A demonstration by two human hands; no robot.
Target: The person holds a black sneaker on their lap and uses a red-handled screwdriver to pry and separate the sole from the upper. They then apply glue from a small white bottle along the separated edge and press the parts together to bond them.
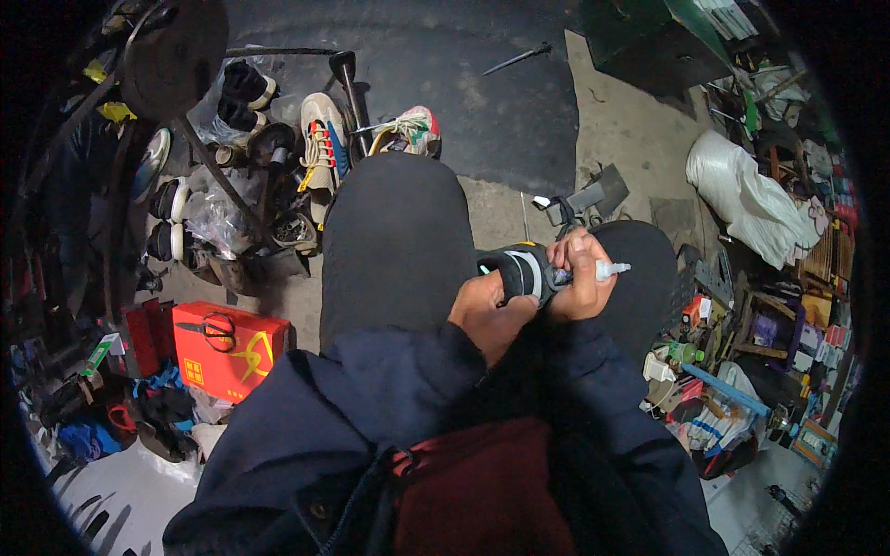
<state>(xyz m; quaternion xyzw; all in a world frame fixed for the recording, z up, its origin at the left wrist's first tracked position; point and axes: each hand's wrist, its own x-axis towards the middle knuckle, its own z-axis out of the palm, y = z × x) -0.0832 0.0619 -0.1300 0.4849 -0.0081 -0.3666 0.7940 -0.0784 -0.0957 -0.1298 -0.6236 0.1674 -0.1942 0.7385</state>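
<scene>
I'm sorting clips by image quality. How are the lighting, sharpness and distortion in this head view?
Head view: dim, cool light; the black shoe and both the left hand and the right hand are fairly sharp; the white tube is bright but not glaring; fisheye bends the edges, with a black rim around; the clutter at the sides is soft.

Both forearms, in dark blue sleeves, come up from the lower edge and meet over the lap. The left hand [484, 310] is cupped, palm up, fingers curled closed. The right hand [579, 273] sits just beside it, slightly higher, its grip clenched tight, knuckles up.
</scene>
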